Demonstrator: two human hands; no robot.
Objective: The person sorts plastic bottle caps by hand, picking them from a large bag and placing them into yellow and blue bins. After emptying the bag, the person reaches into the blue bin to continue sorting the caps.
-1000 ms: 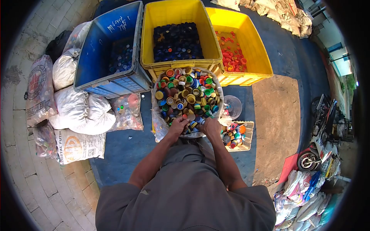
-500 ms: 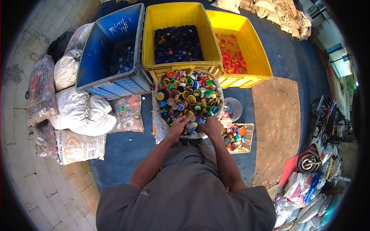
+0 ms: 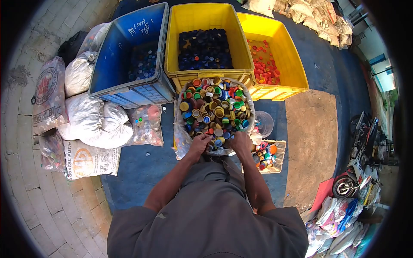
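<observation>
Arms stretching forward, the left hand (image 3: 199, 144) and right hand (image 3: 241, 142) are curling into the near edge of the heap of multicoloured plastic bottle caps (image 3: 215, 107). Whether the fingers are grasping any caps, I cannot tell.

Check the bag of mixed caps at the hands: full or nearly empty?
Full: the bag is heaped to its rim with caps; left hand and right hand rest at its near edge.

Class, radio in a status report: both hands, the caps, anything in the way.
Left hand, right hand both in the mixed caps at the sack near rim. Grips hidden. Nothing blocking.
</observation>
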